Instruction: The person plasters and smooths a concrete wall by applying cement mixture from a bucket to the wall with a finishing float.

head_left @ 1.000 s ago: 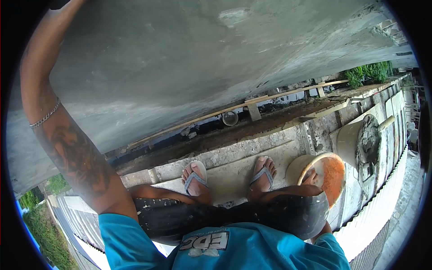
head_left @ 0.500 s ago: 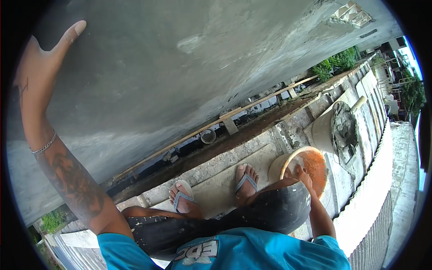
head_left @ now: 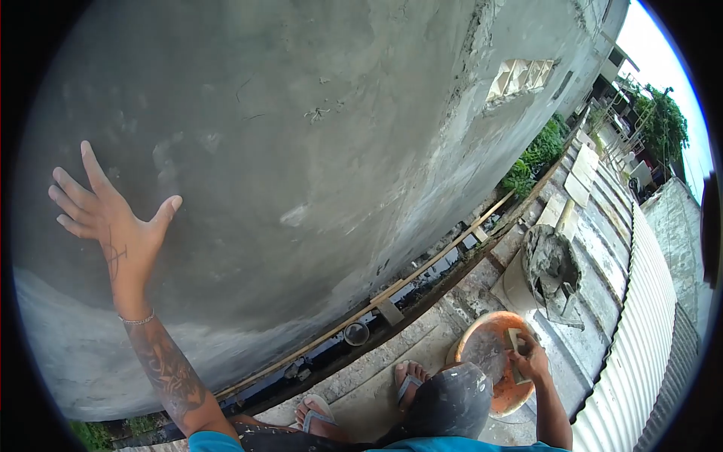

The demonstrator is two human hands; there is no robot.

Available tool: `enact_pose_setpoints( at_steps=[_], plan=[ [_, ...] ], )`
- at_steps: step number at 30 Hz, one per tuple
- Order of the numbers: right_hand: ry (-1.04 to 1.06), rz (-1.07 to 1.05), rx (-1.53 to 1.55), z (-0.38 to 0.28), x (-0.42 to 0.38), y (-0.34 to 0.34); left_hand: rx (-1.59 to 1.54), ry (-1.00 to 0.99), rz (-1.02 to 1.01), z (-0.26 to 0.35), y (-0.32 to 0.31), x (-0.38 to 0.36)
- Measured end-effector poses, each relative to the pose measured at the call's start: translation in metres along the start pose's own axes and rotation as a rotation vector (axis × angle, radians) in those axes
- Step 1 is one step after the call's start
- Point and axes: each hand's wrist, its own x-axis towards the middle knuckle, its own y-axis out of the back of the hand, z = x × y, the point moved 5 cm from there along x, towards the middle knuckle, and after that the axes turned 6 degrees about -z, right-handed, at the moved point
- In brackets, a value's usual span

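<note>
My left hand (head_left: 113, 203) rests against the grey plastered wall (head_left: 301, 173) with its fingers spread and nothing in them. Low on the right, my right hand (head_left: 533, 358) is closed around a pale rectangular block that looks like a sponge (head_left: 514, 343). It is over the mouth of an orange-stained bucket (head_left: 459, 343), inside which cloudy water (head_left: 484, 354) shows. Just beyond stands a second bucket (head_left: 516, 282) filled with wet grey mortar (head_left: 550, 260); a pale handle (head_left: 564, 216) sticks up at its far rim.
A narrow gutter with dark water runs along the wall's foot, with a long wooden strip (head_left: 354, 312) and a small round container (head_left: 356, 334) in it. My sandalled feet (head_left: 410, 380) are on the ledge. Corrugated roofing (head_left: 636, 331) lies right; a vent block (head_left: 520, 79) sits in the wall.
My right hand has come up from inside the orange-stained bucket, and the sponge in it now shows. The view has tilted up toward the wall. My left hand's spread fingers have come into view.
</note>
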Motion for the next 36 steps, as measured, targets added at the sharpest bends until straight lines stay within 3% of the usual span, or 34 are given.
enact_pose_setpoints(
  at_steps=[2,4,6,11,14,15,19,22,23,26,30,31,34,35,36],
  plan=[
    [0.03,0.087,0.624,0.007,0.006,0.003,0.012,-0.004,-0.009,0.0,0.002,0.0],
    [-0.01,0.205,0.709,0.017,0.014,0.01,0.025,0.026,-0.031,-0.001,0.004,0.001],
    [-0.012,-0.012,0.805,0.019,0.025,-0.005,0.04,0.022,-0.017,-0.002,0.002,0.001],
    [0.131,0.12,0.137,0.02,0.023,-0.047,0.044,0.051,-0.035,-0.004,0.003,0.003],
    [0.183,0.211,-0.016,0.032,0.017,-0.093,0.057,0.031,-0.045,-0.002,0.001,0.002],
    [0.271,0.072,-0.085,0.026,0.017,-0.107,0.061,0.032,-0.048,-0.002,0.001,0.002],
    [0.294,-0.102,-0.379,0.018,0.016,-0.148,0.069,0.042,-0.061,-0.003,0.001,0.001],
    [0.293,-0.061,-0.556,0.079,0.048,-0.212,0.075,0.063,-0.099,-0.002,0.001,0.002],
    [0.345,0.153,-0.911,0.116,0.064,-0.251,0.064,0.073,-0.113,-0.001,0.0,0.0],
    [0.218,-0.236,-0.309,0.046,0.036,-0.167,0.056,0.074,-0.107,-0.004,0.001,0.001],
    [0.206,-0.045,-0.418,-0.002,0.006,-0.08,0.057,0.058,-0.076,-0.004,0.001,0.003],
    [0.124,-0.09,-0.383,0.005,0.009,-0.075,0.056,0.066,-0.083,-0.004,0.001,0.001],
    [0.231,-0.113,-0.255,0.025,0.007,-0.062,0.069,0.033,-0.047,-0.003,0.001,0.002],
    [0.229,-0.023,-0.234,0.032,0.007,-0.057,0.084,0.037,-0.021,-0.003,0.002,0.003],
    [0.219,-0.103,-0.231,0.036,0.003,-0.055,0.083,0.027,-0.016,-0.003,0.003,0.004]
  ],
)
